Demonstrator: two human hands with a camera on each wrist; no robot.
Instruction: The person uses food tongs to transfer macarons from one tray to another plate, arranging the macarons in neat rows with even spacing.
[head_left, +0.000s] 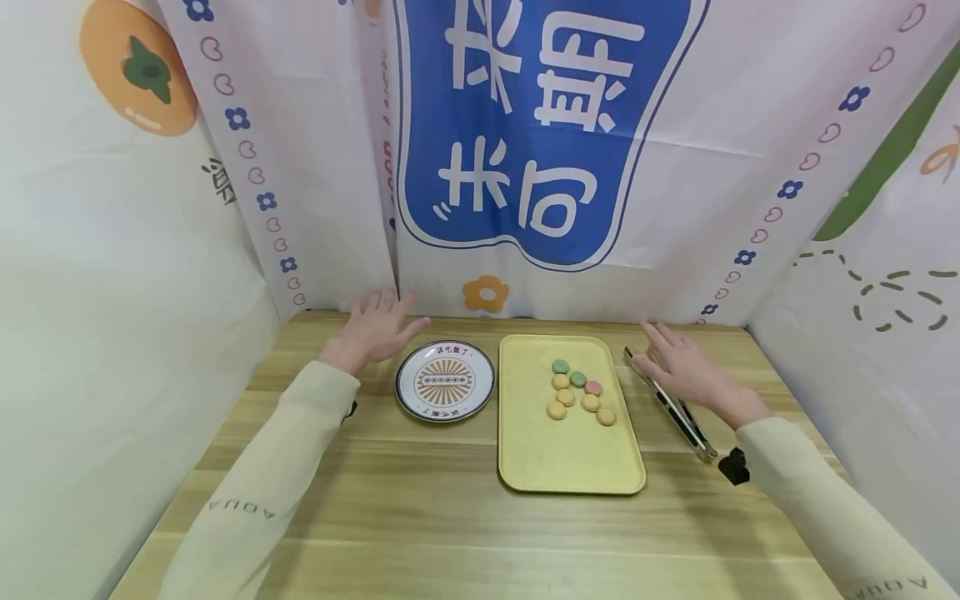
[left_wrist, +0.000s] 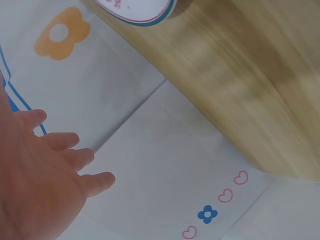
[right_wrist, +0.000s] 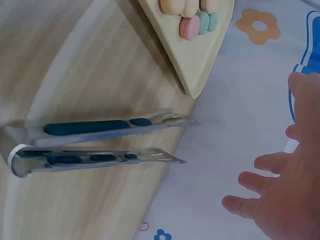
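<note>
My left hand [head_left: 372, 332] is held with fingers spread at the upper left of the plate [head_left: 446, 381], a round white one with a dark rim and a striped print. Nothing is in it. Over the far end of the metal tongs [head_left: 678, 417] my right hand [head_left: 682, 367] is stretched out, also holding nothing. In the right wrist view the tongs [right_wrist: 90, 129] lie on the table apart from the fingers, their arms spread. Between plate and tongs sits a yellow tray [head_left: 555, 462] bearing several small macarons [head_left: 565, 397]: yellow, green and one pink.
The wooden table [head_left: 420, 517] meets a printed cloth [head_left: 330, 250] with a blue sign hanging at its back edge. White cloth walls [head_left: 97, 333] flank the table on both sides.
</note>
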